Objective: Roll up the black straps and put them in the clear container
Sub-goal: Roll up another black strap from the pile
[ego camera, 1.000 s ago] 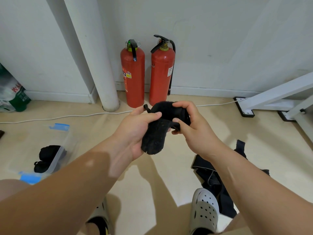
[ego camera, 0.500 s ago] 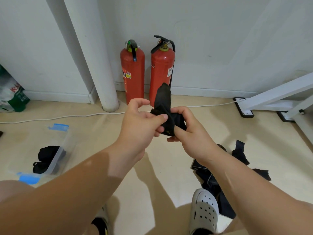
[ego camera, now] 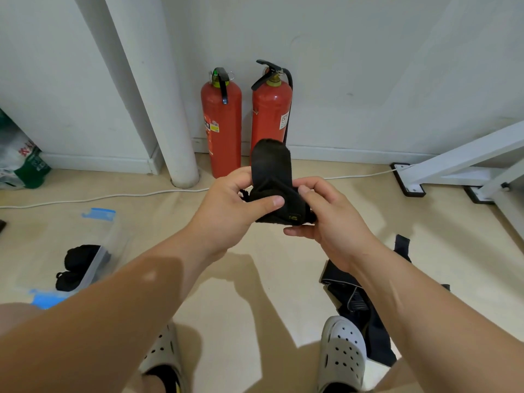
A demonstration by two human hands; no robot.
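Head view: left hand [ego camera: 226,211] and right hand [ego camera: 326,219] both grip black strap [ego camera: 272,177]; its yellow mark unreadable.

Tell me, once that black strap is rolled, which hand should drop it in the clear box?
Probably the left hand. The clear container sits on the floor on that side, and rolled straps already lie in it. The right hand, also gripping the black strap, would have to cross over.

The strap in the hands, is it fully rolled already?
No. The strap is partly rolled: a loose end stands up above the left hand and right hand.
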